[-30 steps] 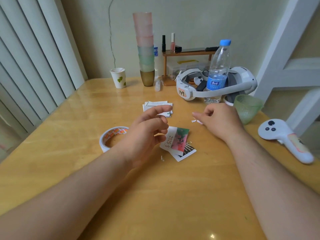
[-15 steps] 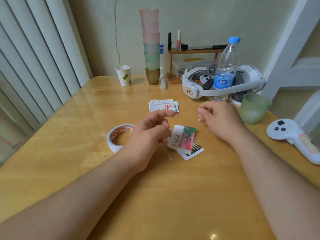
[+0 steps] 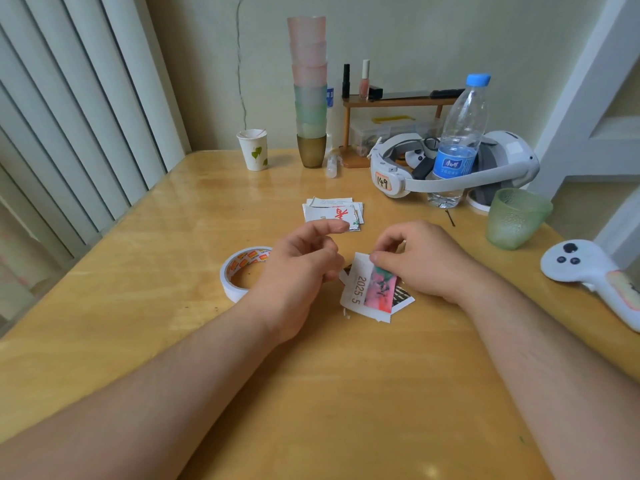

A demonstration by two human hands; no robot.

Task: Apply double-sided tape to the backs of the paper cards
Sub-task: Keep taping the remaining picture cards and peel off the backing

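**Ana:** Card first: where does the small white paper card with the pink-and-green picture and "2025 5" printed on it lie?

**Ben:** On the yellow wooden table, face up, partly covering a second card with a black-striped print. It sits between the two hands.

**Ana:** Which hand is nearer?

**Ben:** The right hand. Its thumb and curled fingers touch the card's far edge; I judge that a pinch, though the fingertips are partly hidden. The left hand hovers just beside the card's left edge, forefinger stretched out, the others loosely curled, holding nothing I can see.

**Ana:** And its long axis?

**Ben:** Roughly away from the person, tilted a little; the printed date runs along that axis. The back faces down, so it probably needs turning over.

**Ana:** The tape?

**Ben:** The white roll of double-sided tape lies flat left of the left hand. A stack of more paper cards waits farther back.
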